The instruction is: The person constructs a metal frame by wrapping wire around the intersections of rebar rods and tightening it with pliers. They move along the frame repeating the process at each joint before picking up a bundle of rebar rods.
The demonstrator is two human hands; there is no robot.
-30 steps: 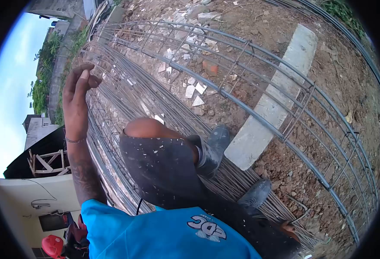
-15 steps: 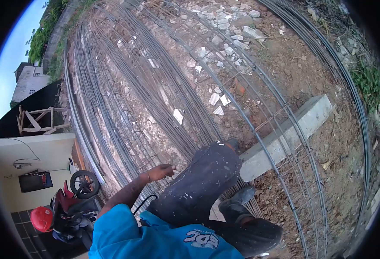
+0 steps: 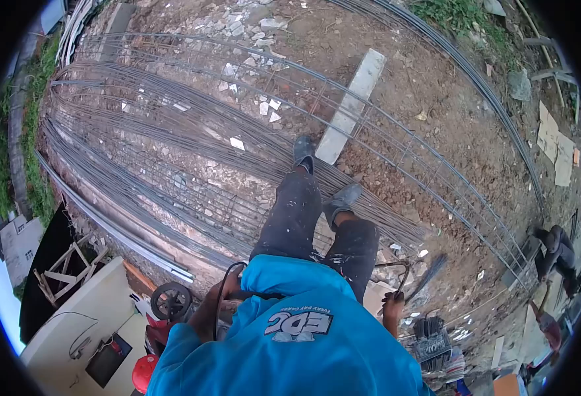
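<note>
My right hand (image 3: 393, 307) is beside my right hip, closed round a bent metal rod (image 3: 404, 269). A bundle of thin dark wires (image 3: 429, 278) sticks out from the same grip. My left hand (image 3: 232, 282) is down at my left hip, close to the shirt hem; its fingers are mostly hidden. A thin black loop (image 3: 220, 300) curves past it. Beyond my feet lies a long rebar cage (image 3: 402, 155) with crosswise ties. One boot (image 3: 304, 152) is on or beside the bundled steel bars (image 3: 238, 158), the other boot (image 3: 343, 201) nearer me.
A concrete beam (image 3: 353, 105) crosses under the cage. More long bars (image 3: 482, 89) curve along the far side. Broken tiles (image 3: 267, 107) and rubble litter the soil. Other people (image 3: 557, 257) are at the far right. At left are a motorbike wheel (image 3: 170, 300) and a wall (image 3: 73, 317).
My view has swung to the right. My left hand has drawn back from in front of my thigh to my hip. My right hand has come into view with the rod and wires.
</note>
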